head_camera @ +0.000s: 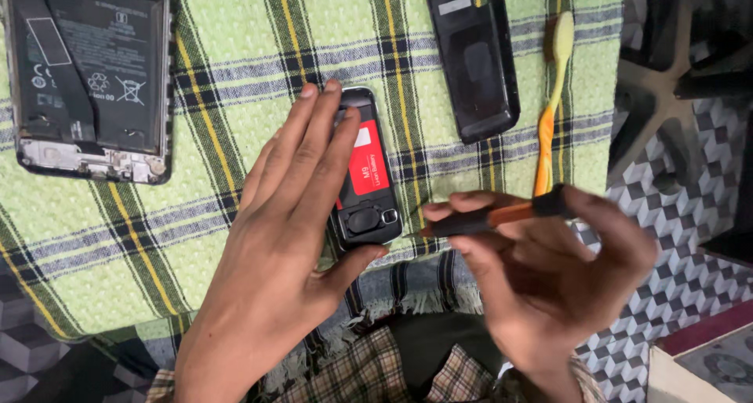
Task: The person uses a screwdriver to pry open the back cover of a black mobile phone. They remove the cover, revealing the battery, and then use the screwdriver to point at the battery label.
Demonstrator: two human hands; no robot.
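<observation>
A small black phone (pixel 367 215) with its back off and a red battery showing lies on a green checked cloth (pixel 235 50). My left hand (pixel 278 238) rests flat on the phone's left side, fingers along its top edge and thumb at its lower end. My right hand (pixel 541 281) grips a screwdriver (pixel 502 213) with an orange and black handle, its tip pointing left at the phone's lower right corner.
An opened smartphone (pixel 90 73) with its black battery exposed lies at the top left. A black back cover (pixel 472 54) lies at the top centre, with a yellow and orange toothbrush (pixel 553 97) beside it. A black chair base (pixel 674 81) stands on the patterned floor to the right.
</observation>
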